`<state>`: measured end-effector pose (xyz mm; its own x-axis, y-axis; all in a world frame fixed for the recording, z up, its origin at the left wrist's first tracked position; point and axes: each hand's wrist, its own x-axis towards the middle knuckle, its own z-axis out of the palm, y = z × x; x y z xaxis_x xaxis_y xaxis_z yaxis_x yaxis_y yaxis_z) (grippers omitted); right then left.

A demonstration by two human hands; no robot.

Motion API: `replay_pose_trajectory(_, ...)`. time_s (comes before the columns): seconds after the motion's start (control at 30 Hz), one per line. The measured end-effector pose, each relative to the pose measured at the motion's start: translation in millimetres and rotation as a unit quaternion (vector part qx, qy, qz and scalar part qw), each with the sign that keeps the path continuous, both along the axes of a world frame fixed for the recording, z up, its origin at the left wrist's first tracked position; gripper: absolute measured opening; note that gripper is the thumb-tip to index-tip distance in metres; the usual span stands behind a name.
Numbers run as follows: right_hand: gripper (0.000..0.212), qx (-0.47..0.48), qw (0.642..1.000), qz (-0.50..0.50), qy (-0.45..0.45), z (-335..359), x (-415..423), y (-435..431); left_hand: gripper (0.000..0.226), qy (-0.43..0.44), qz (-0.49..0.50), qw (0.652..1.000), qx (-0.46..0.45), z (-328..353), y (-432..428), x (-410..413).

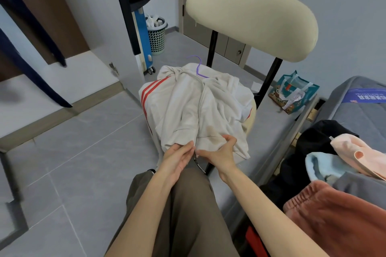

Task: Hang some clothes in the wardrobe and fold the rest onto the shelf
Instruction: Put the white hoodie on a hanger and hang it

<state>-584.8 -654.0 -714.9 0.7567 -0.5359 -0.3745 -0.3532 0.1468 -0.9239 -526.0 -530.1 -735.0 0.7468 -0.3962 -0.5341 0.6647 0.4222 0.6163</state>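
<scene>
On the chair seat, both hands (196, 152) pinch the jacket (194, 106) hem together.

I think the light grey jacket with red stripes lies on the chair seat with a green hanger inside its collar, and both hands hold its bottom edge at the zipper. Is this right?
Not quite: the hanger is purple, not green, as the head view shows. The rest holds: the jacket lies on the chair seat, and the left hand and right hand hold its bottom edge at the zipper.
</scene>
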Motion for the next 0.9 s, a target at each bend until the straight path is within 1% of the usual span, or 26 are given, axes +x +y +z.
replay_pose_trajectory(0.07, 0.081, 0.010, 1.000, -0.011, -0.004, 1, 2, 2, 0.006, -0.015, 0.006, 1.000, 0.002, 0, 2, -1)
replay_pose_trajectory(0.17, 0.080, 0.061, 0.997, -0.009, -0.038, 8, -3, -3, 0.011, -0.064, 0.020, 0.998, 0.012, 1, 5, -3)
replay_pose_trajectory(0.27, 0.079, 0.168, 0.979, -0.022, -0.117, 17, -13, -11, 0.008, -0.086, 0.022, 0.996, 0.016, 1, 6, -7)
replay_pose_trajectory(0.33, 0.076, 0.216, 0.966, -0.021, -0.143, 20, -17, -12, 0.007, -0.079, 0.013, 0.997, 0.003, 4, 5, -9)
replay_pose_trajectory(0.43, 0.073, 0.208, 0.968, -0.032, -0.139, 18, -20, -6, 0.016, -0.060, -0.006, 0.998, -0.020, 8, 4, -11)
replay_pose_trajectory(0.57, 0.072, 0.181, 0.972, -0.062, -0.134, 12, -19, 5, 0.029, -0.055, 0.001, 0.998, -0.027, 9, 6, -12)
replay_pose_trajectory(0.67, 0.071, 0.161, 0.975, -0.076, -0.134, 9, -18, 10, 0.025, -0.057, 0.002, 0.998, -0.012, 10, 7, -12)
replay_pose_trajectory(0.9, 0.069, 0.152, 0.969, -0.114, -0.155, 13, -16, 15, 0.012, -0.051, 0.005, 0.998, -0.023, 8, 8, -11)
